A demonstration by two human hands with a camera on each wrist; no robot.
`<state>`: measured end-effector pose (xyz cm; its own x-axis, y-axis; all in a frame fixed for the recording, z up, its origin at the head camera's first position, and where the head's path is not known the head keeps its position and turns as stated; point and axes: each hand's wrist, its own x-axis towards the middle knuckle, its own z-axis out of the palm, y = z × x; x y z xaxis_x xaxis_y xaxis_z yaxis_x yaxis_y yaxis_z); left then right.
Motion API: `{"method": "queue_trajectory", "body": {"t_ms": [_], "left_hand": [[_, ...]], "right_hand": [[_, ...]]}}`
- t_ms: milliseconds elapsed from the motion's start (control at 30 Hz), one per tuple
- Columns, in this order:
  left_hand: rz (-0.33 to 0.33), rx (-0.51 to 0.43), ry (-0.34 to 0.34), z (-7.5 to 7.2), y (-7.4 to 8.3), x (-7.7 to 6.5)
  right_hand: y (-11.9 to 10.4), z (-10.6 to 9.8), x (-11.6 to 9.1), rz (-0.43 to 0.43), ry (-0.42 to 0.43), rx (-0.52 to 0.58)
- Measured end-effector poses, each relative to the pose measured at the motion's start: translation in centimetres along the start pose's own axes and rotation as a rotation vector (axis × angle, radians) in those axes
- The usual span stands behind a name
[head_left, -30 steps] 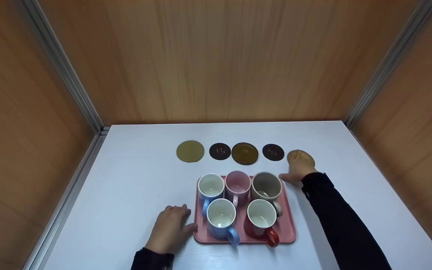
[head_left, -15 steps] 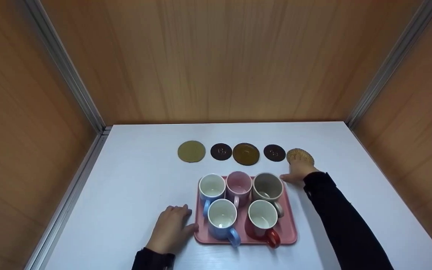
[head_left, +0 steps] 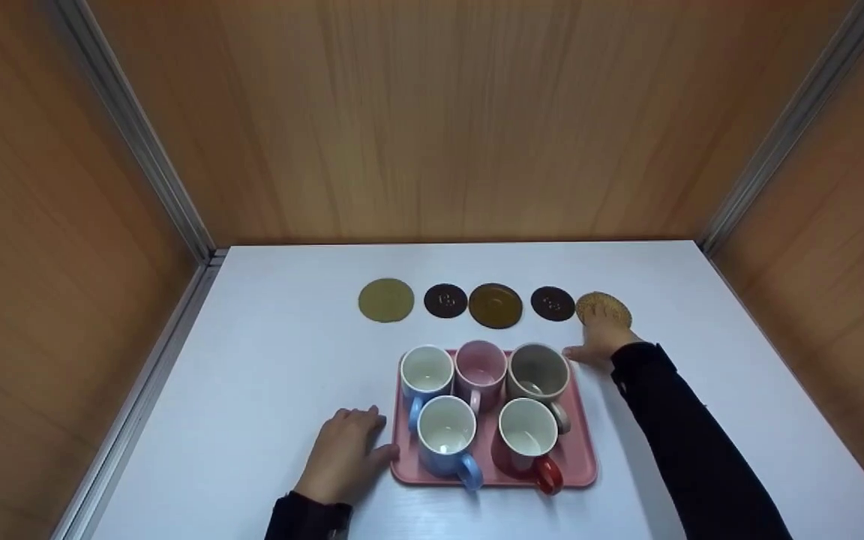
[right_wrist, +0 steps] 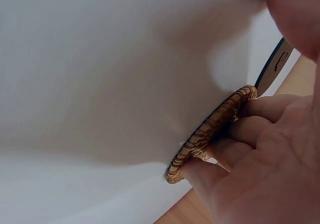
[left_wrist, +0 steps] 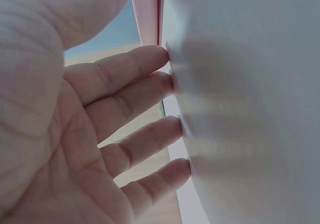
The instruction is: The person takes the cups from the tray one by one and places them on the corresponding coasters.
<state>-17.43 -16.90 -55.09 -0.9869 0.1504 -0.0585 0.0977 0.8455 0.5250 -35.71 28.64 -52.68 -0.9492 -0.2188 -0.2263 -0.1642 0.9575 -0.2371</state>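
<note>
My right hand (head_left: 601, 336) rests its outstretched fingers on a round woven coaster (head_left: 604, 306) at the right end of a row. In the right wrist view the fingertips touch the coaster (right_wrist: 207, 134), which lies flat on the table; the thumb stands apart from it. My left hand (head_left: 343, 454) has its fingertips on the table left of a pink tray (head_left: 484, 469), the thumb at the tray's edge. On the tray stand several mugs: two light-blue ones, among them the front mug (head_left: 447, 435), a pink mug (head_left: 481, 373), a grey mug (head_left: 538, 372) and a red-handled mug (head_left: 528, 433).
Left of the woven coaster, a dark coaster (head_left: 553, 304), a brown coaster (head_left: 496, 305), another dark coaster (head_left: 445, 301) and an olive coaster (head_left: 386, 300) lie in a row behind the tray. Wooden panels (head_left: 447, 127) enclose the white table (head_left: 267, 337).
The woven coaster has slid slightly toward the back of the table under my right hand's fingers. My left hand and the tray stay in place; the head view shifts a little.
</note>
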Motion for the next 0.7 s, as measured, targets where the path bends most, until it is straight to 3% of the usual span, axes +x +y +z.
{"method": "queue_trajectory", "body": {"t_ms": [133,267,333,400,467,567,700], "left_hand": [[-0.015,-0.007,-0.008,-0.1,0.0,-0.1],[-0.004,-0.003,-0.015,0.2,0.2,-0.1],[0.001,-0.001,-0.019,0.3,0.2,-0.2],[-0.001,-0.004,-0.019,0.4,0.2,-0.3],[-0.020,-0.012,-0.026,0.4,0.2,-0.3],[-0.038,-0.018,-0.025,0.2,0.2,-0.2],[-0.030,-0.012,-0.009,0.0,0.2,0.1]], "right_hand": [[0.3,0.7,-0.4,0.010,0.088,0.010],[0.7,1.5,-2.1,0.000,0.310,0.039],[0.9,1.9,-3.6,0.024,0.416,0.099],[1.0,2.2,-5.4,0.065,0.468,0.210],[1.1,2.5,-7.3,0.117,0.442,0.328],[1.1,3.2,-9.6,0.192,0.331,0.498],[0.5,4.3,-11.4,0.261,0.210,0.632]]}}
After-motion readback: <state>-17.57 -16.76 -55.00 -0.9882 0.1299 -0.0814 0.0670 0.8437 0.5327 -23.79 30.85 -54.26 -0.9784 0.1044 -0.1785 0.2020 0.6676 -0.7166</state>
